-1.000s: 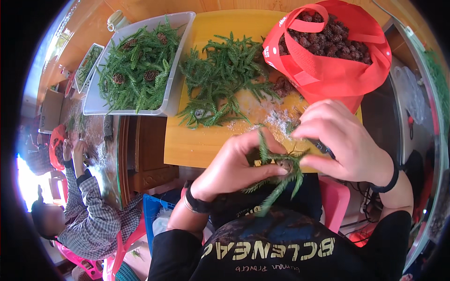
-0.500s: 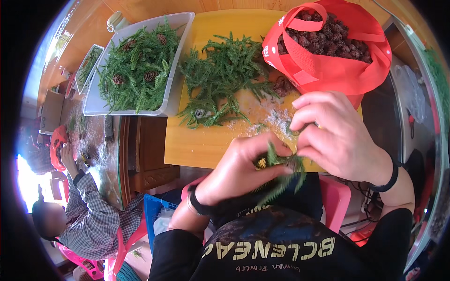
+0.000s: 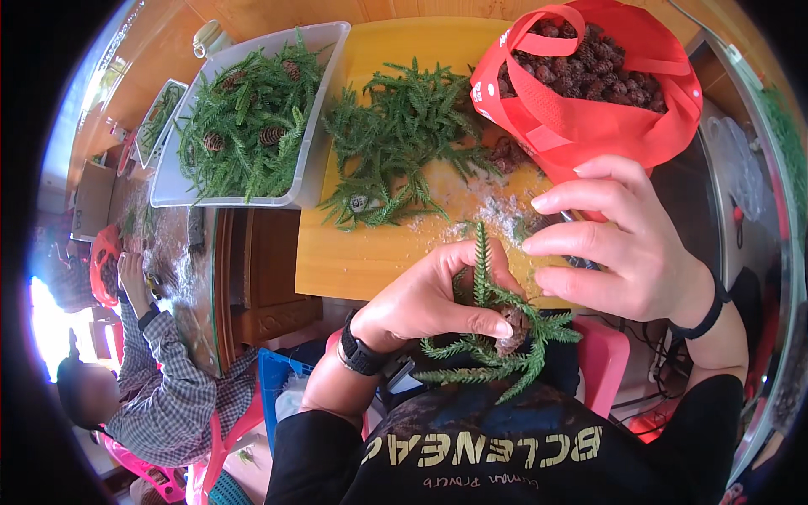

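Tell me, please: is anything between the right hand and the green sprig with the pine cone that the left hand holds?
Nothing visible is between them. The left hand pinches the sprig and its pine cone over the table edge. The right hand hovers beside it, fingers open, with only a small free gap to the sprig's upright tip.

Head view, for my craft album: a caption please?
Left hand pinches green sprigs round a pinecone; right hand hovers.

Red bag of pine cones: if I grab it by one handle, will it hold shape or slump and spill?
The red bag looks like soft fabric, its rim creased and its handles lying limp, so it would probably sag. It is filled near the rim with pine cones, so tilting may spill some. The cones are rounded and would likely roll across the yellow table.
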`<state>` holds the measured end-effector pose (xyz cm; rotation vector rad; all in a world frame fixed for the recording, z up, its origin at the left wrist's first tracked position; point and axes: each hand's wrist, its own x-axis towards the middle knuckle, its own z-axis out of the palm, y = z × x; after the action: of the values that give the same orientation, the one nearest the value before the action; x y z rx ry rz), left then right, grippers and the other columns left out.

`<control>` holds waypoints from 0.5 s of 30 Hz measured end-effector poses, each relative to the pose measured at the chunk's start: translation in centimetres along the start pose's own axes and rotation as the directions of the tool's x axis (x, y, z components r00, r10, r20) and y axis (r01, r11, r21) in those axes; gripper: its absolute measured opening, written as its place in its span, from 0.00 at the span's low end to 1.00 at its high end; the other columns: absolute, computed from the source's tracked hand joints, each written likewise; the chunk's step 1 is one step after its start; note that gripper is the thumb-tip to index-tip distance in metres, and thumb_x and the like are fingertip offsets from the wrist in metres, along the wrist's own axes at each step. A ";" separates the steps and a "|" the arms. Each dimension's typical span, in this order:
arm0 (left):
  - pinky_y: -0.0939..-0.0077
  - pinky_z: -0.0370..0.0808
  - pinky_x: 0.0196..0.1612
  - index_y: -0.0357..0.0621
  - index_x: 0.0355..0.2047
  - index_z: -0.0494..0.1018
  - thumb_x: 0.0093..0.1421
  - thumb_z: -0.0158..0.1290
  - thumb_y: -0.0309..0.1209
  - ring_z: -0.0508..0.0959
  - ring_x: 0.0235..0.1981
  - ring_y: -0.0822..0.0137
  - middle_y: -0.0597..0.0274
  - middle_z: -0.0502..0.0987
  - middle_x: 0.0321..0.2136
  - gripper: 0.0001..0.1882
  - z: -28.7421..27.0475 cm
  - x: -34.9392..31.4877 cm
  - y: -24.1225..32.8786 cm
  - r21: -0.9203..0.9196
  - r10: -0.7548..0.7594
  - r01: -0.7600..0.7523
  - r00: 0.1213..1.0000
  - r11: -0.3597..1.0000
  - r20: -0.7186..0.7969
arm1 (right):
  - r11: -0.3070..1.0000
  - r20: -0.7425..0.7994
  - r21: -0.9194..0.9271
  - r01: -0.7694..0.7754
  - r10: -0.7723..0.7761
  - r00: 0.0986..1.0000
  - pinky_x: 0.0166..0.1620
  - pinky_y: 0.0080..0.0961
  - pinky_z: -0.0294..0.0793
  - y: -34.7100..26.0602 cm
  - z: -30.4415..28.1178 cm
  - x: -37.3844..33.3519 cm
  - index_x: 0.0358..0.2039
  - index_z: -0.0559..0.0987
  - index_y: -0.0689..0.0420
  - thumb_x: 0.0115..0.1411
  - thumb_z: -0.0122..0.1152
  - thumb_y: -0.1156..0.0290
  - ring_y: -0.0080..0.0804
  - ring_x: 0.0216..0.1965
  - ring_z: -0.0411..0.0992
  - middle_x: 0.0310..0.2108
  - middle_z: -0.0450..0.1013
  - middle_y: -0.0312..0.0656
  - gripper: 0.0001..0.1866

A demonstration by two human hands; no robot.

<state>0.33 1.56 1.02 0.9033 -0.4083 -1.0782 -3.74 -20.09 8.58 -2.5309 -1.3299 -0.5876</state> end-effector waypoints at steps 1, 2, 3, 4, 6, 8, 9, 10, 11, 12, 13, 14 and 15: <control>0.76 0.72 0.40 0.40 0.30 0.68 0.41 0.65 0.20 0.76 0.33 0.70 0.57 0.77 0.31 0.18 -0.1 0.0 -0.1 0.002 0.005 -0.005 1.000 1.000 0.014 | 1.000 -0.010 0.006 0.012 -0.012 1.000 0.44 0.43 0.65 -0.1 -0.1 0.1 0.25 0.77 0.52 0.37 0.64 0.67 0.40 0.42 0.68 0.36 0.72 0.34 0.12; 0.76 0.72 0.40 0.40 0.30 0.68 0.41 0.65 0.20 0.76 0.33 0.70 0.57 0.77 0.31 0.18 -0.1 -0.1 0.0 0.003 0.006 -0.006 1.000 1.000 0.011 | 1.000 -0.011 0.007 0.014 -0.014 1.000 0.44 0.43 0.65 -0.1 0.1 0.1 0.25 0.77 0.52 0.37 0.64 0.67 0.40 0.42 0.68 0.36 0.72 0.34 0.12; 0.76 0.72 0.39 0.40 0.30 0.68 0.41 0.65 0.20 0.76 0.33 0.70 0.57 0.77 0.31 0.18 -0.1 -0.3 0.1 -0.003 -0.010 0.010 1.000 1.000 -0.008 | 1.000 -0.028 0.003 -0.003 0.003 1.000 0.44 0.43 0.65 -0.1 0.2 0.1 0.25 0.76 0.52 0.36 0.64 0.66 0.39 0.42 0.68 0.36 0.72 0.34 0.12; 0.76 0.72 0.39 0.40 0.30 0.68 0.42 0.65 0.19 0.76 0.34 0.70 0.56 0.77 0.31 0.18 -0.1 -0.3 0.3 -0.008 -0.026 0.026 0.999 1.000 -0.023 | 1.000 -0.044 -0.005 -0.022 0.022 0.999 0.44 0.43 0.65 -0.2 0.2 0.1 0.24 0.76 0.52 0.36 0.64 0.66 0.39 0.42 0.68 0.36 0.72 0.34 0.12; 0.76 0.73 0.39 0.40 0.30 0.68 0.42 0.64 0.19 0.76 0.34 0.70 0.56 0.77 0.31 0.17 -0.1 -0.2 0.2 0.016 -0.014 0.014 1.000 1.000 -0.012 | 1.000 -0.042 0.010 -0.023 0.023 0.999 0.44 0.43 0.65 -0.2 0.1 0.1 0.23 0.76 0.52 0.35 0.65 0.66 0.39 0.42 0.68 0.36 0.72 0.34 0.12; 0.76 0.73 0.39 0.39 0.30 0.68 0.42 0.64 0.19 0.76 0.34 0.69 0.56 0.77 0.31 0.17 0.0 -0.2 0.2 0.039 -0.001 0.001 1.000 0.999 -0.003 | 0.999 -0.039 0.028 -0.022 0.023 0.999 0.43 0.44 0.65 -0.3 0.0 0.2 0.22 0.75 0.53 0.34 0.65 0.66 0.39 0.42 0.68 0.35 0.72 0.34 0.12; 0.76 0.73 0.39 0.39 0.30 0.68 0.43 0.64 0.19 0.77 0.33 0.69 0.57 0.77 0.31 0.16 0.2 -0.2 0.3 0.051 0.002 -0.002 1.000 0.999 0.000 | 0.998 -0.023 0.048 -0.033 0.034 0.999 0.44 0.43 0.64 -0.4 -0.1 0.3 0.22 0.74 0.53 0.35 0.65 0.67 0.39 0.43 0.68 0.35 0.72 0.34 0.11; 0.76 0.73 0.39 0.39 0.30 0.69 0.43 0.63 0.19 0.77 0.33 0.69 0.58 0.77 0.31 0.15 0.3 -0.3 0.4 0.061 0.005 -0.005 1.000 0.998 -0.001 | 0.996 -0.007 0.073 -0.042 0.043 0.999 0.44 0.43 0.64 -0.4 -0.1 0.4 0.21 0.74 0.54 0.36 0.65 0.67 0.40 0.43 0.67 0.35 0.71 0.34 0.11; 0.76 0.73 0.39 0.39 0.30 0.69 0.43 0.63 0.19 0.77 0.33 0.69 0.58 0.77 0.31 0.15 0.4 -0.3 0.5 0.059 0.007 -0.006 1.000 0.998 -0.004 | 0.996 -0.006 0.075 -0.039 0.040 0.999 0.44 0.43 0.64 -0.5 -0.2 0.5 0.21 0.74 0.54 0.36 0.65 0.67 0.40 0.43 0.67 0.35 0.71 0.34 0.11; 0.76 0.73 0.39 0.39 0.30 0.70 0.44 0.63 0.20 0.77 0.33 0.70 0.59 0.77 0.31 0.14 0.5 -0.2 0.5 0.381 0.150 -0.134 0.989 0.915 -0.014 | 0.988 0.052 0.095 -0.119 0.114 0.992 0.45 0.43 0.63 -0.7 -0.2 0.6 0.21 0.73 0.55 0.36 0.65 0.68 0.40 0.44 0.66 0.35 0.71 0.35 0.11; 0.76 0.73 0.38 0.39 0.30 0.71 0.45 0.63 0.21 0.77 0.33 0.70 0.60 0.77 0.31 0.13 0.9 -0.2 0.6 0.660 0.285 -0.229 0.958 0.715 0.024 | 0.974 0.111 0.109 -0.201 0.189 0.976 0.45 0.42 0.63 -0.8 -0.3 0.6 0.22 0.72 0.56 0.37 0.65 0.69 0.41 0.45 0.66 0.35 0.70 0.35 0.11; 0.76 0.73 0.38 0.39 0.30 0.73 0.45 0.63 0.22 0.77 0.33 0.71 0.62 0.77 0.31 0.12 1.8 -0.4 1.0 0.829 0.341 -0.193 0.940 0.525 0.003 | 0.974 0.113 0.109 -0.200 0.188 0.976 0.45 0.42 0.63 -0.8 -0.2 0.6 0.22 0.72 0.56 0.37 0.65 0.69 0.41 0.45 0.66 0.35 0.70 0.35 0.11; 0.76 0.73 0.38 0.39 0.30 0.73 0.45 0.63 0.22 0.77 0.33 0.71 0.62 0.77 0.31 0.12 1.9 -0.4 0.9 0.828 0.341 -0.193 0.940 0.526 0.002 | 0.942 0.168 0.160 -0.296 0.270 0.948 0.46 0.42 0.62 -0.7 0.0 0.4 0.22 0.72 0.57 0.38 0.65 0.69 0.42 0.46 0.65 0.35 0.70 0.36 0.11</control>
<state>-0.66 1.24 2.88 1.6904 -0.9316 -0.4616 -4.12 -19.39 8.74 -2.5820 -0.9789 -0.2173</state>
